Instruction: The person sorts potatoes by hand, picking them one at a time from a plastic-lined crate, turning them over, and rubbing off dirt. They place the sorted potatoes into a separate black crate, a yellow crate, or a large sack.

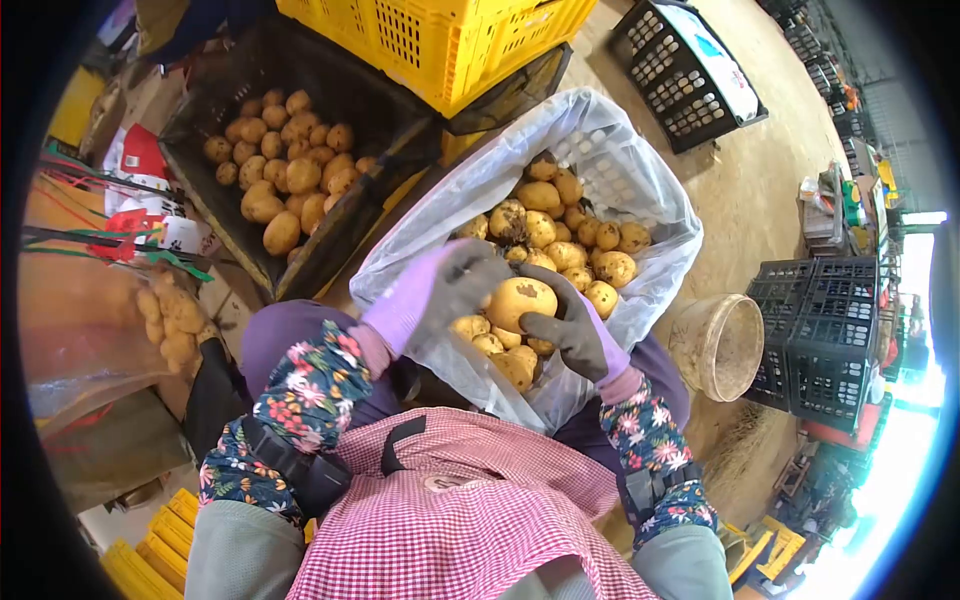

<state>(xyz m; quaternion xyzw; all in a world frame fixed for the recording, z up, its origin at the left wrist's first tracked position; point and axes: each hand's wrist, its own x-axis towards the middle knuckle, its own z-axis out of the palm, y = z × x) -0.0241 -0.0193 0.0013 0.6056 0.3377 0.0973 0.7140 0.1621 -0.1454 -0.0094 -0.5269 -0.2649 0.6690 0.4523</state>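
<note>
My right hand (572,322), in a grey-palmed purple glove, is closed around a large potato (522,303) with a brown patch of scuffed skin. My left hand (460,285), gloved alike, is beside that potato on its left; motion smears its fingers. Both hands are over a crate (665,200) lined with clear plastic film, set between my knees. Several loose potatoes (541,230) lie in it, some with dark soil on them.
On the left stands a black-lined crate (215,255) of potatoes, with a yellow crate (425,45) behind. A dirty white bucket (730,350) and black crates (830,335) stand at right. Another black crate (690,95) is at the back. Bagged potatoes (172,320) lie far left.
</note>
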